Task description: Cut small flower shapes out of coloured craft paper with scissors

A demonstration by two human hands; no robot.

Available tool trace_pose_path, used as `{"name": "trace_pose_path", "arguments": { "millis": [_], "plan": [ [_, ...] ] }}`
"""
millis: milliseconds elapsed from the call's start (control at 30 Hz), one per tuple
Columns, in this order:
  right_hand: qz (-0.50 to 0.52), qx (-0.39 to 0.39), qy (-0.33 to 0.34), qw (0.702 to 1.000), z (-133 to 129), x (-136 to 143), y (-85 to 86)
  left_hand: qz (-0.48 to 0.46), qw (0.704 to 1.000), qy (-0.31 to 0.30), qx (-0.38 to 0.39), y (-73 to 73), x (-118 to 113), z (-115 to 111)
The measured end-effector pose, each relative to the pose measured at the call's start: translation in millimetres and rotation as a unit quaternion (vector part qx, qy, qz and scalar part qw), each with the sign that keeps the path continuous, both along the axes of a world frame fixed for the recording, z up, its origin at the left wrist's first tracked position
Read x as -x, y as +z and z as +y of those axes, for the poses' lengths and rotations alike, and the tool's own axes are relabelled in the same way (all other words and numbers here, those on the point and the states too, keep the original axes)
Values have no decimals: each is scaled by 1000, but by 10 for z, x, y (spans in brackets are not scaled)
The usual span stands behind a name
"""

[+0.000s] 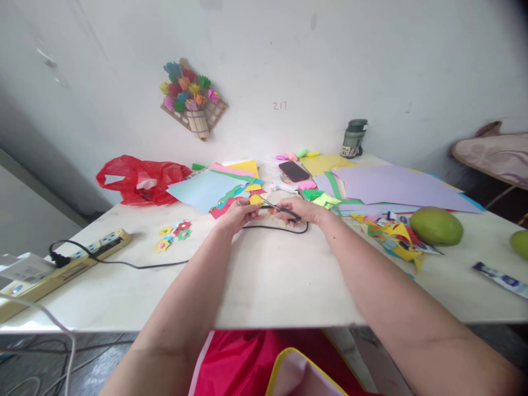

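My left hand (241, 214) is closed on a small piece of yellow paper (256, 199) near the middle of the table. Just to the right, my right hand (297, 210) grips scissors (284, 209) by their dark handles, and the blades point left toward the yellow paper. Beneath both hands runs a black cable (276, 229). Small paper flowers (173, 235) in yellow, red, green and blue lie left of my left hand. Wavy strips of coloured paper (231, 198) rest just behind it.
A power strip (99, 253) and red plastic bag (142, 179) are on the left. A phone (293, 171), purple sheets (383, 184) and a bottle (354, 138) stand or lie behind. Paper scraps (398, 239), a green fruit (436, 226) and a tube (501, 279) are on the right.
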State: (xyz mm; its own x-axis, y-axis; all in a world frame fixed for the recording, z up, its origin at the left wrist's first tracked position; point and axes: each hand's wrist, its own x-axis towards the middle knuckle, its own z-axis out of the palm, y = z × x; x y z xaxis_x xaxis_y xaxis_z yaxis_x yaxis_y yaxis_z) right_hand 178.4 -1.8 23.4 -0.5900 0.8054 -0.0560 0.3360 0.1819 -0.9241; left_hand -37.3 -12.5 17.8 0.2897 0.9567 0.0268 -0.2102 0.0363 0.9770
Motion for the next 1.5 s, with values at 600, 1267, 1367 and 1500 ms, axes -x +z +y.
{"name": "trace_pose_path", "arguments": {
  "millis": [600,1267,1367,1500],
  "plan": [
    [0,11,3,1000,-6,20,9,0,1000,-4,28,-9,2,5],
    [-2,13,8,1000,-53,35,48,4,999,-10,37,-3,9,-7],
    [0,16,8,1000,-60,37,58,3,999,-10,40,-4,12,-3],
    [0,11,9,1000,-50,33,51,-1,999,-10,48,-16,19,6]
  ]
}}
